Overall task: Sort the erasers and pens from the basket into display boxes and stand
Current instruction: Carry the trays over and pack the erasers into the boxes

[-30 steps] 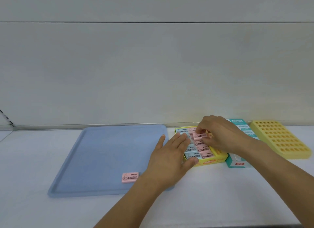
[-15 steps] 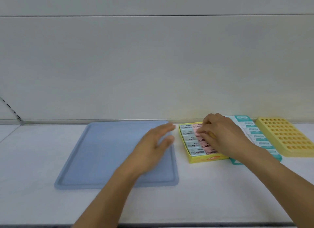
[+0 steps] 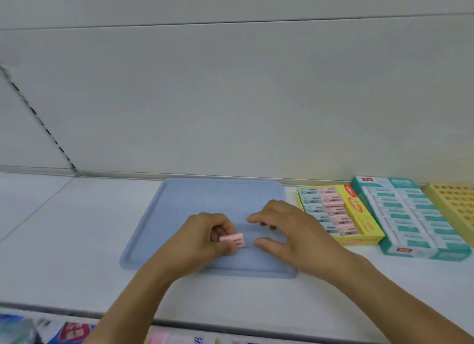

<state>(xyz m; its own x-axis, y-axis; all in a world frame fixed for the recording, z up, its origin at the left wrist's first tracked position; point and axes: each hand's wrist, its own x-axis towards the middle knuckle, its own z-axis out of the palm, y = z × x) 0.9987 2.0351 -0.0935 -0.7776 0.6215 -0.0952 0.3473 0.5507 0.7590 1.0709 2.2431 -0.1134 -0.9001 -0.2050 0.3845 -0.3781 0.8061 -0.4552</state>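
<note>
Place: stationery shop | Signs: white shelf with back panel | open display boxes of erasers | packaged goods on lower shelf

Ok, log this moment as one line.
left hand: pinches pink eraser above blue tray | right hand: open, empty | yellow box: partly filled

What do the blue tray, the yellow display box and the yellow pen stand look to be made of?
Blue tray: likely moulded plastic, matte, with a rounded raised rim. Yellow display box: probably printed cardboard, with folded walls and coloured graphics. Yellow pen stand: likely plastic, one even colour, with a regular grid of holes.
</note>
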